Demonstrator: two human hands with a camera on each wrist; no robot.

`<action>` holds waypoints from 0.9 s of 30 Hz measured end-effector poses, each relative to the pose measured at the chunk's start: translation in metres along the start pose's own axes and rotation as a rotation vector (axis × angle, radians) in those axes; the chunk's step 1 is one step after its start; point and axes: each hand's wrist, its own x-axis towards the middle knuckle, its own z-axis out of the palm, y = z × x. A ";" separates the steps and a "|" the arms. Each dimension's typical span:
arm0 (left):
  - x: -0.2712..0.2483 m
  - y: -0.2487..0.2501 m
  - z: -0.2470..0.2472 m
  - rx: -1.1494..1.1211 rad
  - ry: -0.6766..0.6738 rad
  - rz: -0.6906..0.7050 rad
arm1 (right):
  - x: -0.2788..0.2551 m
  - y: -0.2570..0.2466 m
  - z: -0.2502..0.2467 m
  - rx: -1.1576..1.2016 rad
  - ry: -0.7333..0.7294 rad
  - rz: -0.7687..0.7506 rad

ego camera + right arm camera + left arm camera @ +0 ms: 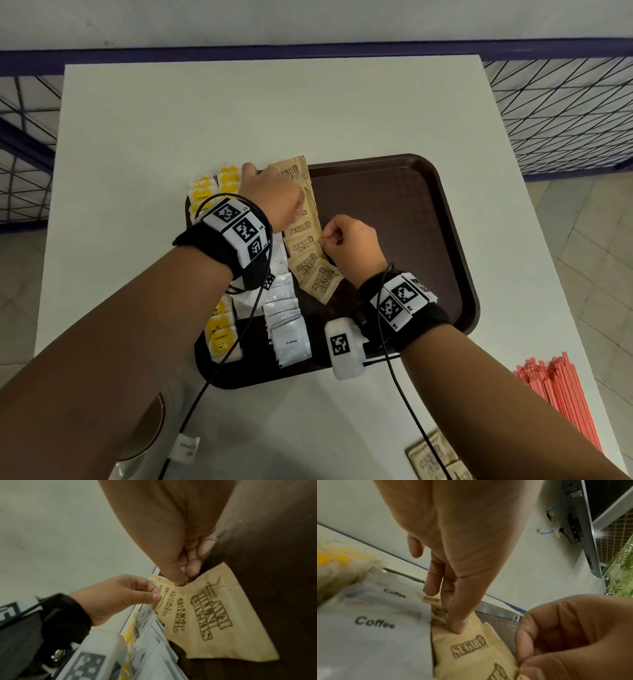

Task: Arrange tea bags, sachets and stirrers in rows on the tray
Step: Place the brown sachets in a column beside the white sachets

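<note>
A brown tray [394, 212] holds three rows: yellow tea bags [221, 332] on the left, white coffee sachets [287, 329] in the middle, and brown sugar sachets [305, 246] beside them. My left hand [274, 195] is over the far part of the sugar row. Its thumb and fingers [154, 596] pinch sachets there. My right hand [349, 240] is at the middle of the row, on its right side. It pinches the corner of one sugar sachet [219, 615] between thumb and fingertips [178, 580]. The right half of the tray is bare.
A bundle of red stirrers [561, 394] lies on the white table [239, 113] at the near right. Loose sugar sachets [431, 459] lie at the near edge. A paper cup [147, 428] sits near left. A wire fence stands beyond the table.
</note>
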 end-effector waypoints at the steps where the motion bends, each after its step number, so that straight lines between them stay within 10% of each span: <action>1: 0.000 0.000 0.000 0.009 -0.003 0.003 | 0.000 0.000 0.000 -0.005 -0.002 -0.012; 27: -0.014 -0.001 -0.008 -0.157 0.050 -0.066 | -0.009 0.002 0.001 -0.108 0.015 0.023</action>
